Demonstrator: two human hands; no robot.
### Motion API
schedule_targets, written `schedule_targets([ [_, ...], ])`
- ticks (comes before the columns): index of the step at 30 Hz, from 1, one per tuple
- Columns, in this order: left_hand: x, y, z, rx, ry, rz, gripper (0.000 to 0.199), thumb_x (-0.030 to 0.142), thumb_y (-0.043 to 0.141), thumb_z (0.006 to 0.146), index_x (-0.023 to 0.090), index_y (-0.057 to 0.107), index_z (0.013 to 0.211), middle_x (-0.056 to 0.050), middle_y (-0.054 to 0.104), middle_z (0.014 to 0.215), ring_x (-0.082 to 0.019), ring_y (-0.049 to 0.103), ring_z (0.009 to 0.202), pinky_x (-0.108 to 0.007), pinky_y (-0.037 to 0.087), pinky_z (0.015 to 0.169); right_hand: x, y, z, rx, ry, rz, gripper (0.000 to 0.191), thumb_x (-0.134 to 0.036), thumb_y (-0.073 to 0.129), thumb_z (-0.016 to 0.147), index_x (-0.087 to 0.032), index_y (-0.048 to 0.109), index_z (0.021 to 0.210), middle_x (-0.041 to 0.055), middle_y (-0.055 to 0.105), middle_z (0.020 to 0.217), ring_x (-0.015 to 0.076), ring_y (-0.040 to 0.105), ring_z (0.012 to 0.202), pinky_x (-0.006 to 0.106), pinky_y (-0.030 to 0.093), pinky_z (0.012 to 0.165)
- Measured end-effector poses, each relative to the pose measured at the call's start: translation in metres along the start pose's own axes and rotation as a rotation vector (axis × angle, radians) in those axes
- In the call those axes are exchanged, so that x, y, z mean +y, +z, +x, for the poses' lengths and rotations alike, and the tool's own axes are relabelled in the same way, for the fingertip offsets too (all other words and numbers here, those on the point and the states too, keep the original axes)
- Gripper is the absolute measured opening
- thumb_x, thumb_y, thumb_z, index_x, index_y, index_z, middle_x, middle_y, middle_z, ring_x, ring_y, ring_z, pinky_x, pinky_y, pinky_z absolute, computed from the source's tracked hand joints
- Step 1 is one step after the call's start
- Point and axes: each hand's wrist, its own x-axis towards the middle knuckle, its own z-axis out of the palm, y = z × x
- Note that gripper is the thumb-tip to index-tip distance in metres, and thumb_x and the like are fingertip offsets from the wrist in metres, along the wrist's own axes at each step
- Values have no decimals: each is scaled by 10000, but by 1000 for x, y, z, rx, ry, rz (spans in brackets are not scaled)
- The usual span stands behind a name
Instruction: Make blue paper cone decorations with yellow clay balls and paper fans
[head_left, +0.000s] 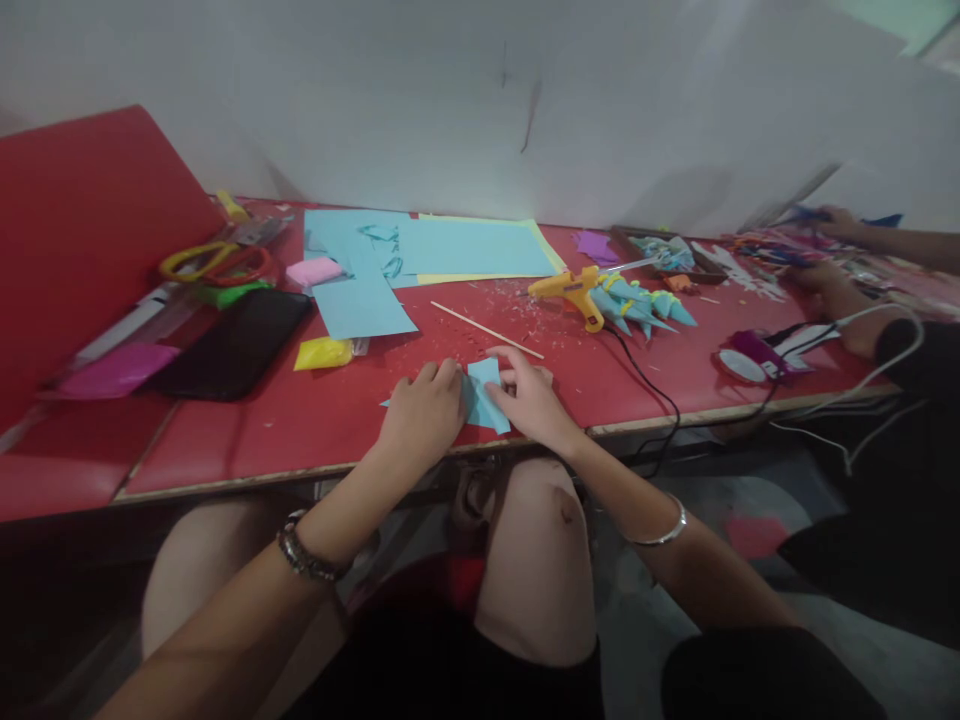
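A small piece of light blue paper lies between my two hands near the front edge of the red table. My left hand rests over its left part with the fingers curled; a blue tip pokes out on the far side of that hand. The thumb and fingers of my right hand are closed on the paper's right edge. Just beyond the hands lies a thin wooden stick. A yellow glue gun lies to the right, against blue paper cones.
Blue sheets, a yellow packet, a black phone and scissors lie at the left and back. A black cable hangs over the front edge. Another person's hands reach into craft pieces at the right.
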Motion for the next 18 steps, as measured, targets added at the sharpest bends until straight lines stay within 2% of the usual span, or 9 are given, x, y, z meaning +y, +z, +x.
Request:
schedule_targets([
  [6, 1, 0, -1, 0, 7, 62, 363, 175, 308, 873, 67, 531, 1140, -155, 564, 1052, -283, 528, 955, -372, 472, 655, 5, -1, -2, 41, 5, -89, 333, -179, 467, 793, -195, 475, 1126, -79, 522, 563, 129, 546, 630, 388, 253, 909],
  [11, 0, 1, 0, 6, 13, 77, 362, 169, 315, 867, 66, 537, 1133, -154, 562, 1087, -281, 528, 967, -374, 476, 662, 12, -4, -5, 72, 36, -136, 295, -207, 465, 800, -208, 493, 1093, -57, 555, 608, 146, 568, 670, 425, 234, 929],
  [16, 3, -1, 0, -22, -14, 80, 367, 154, 331, 859, 50, 522, 1154, -156, 564, 1100, -279, 525, 983, -376, 478, 682, 7, -10, -13, 27, 16, -27, 548, -344, 554, 761, -207, 358, 1254, -33, 620, 693, 175, 592, 736, 454, 206, 966],
  [18, 5, -3, 0, -31, -15, 82, 366, 147, 330, 860, 47, 522, 1155, -155, 566, 1095, -282, 523, 982, -380, 479, 684, 4, -12, -17, 6, 14, 27, 530, -306, 532, 774, -201, 352, 1261, -31, 632, 695, 168, 593, 736, 441, 226, 961],
])
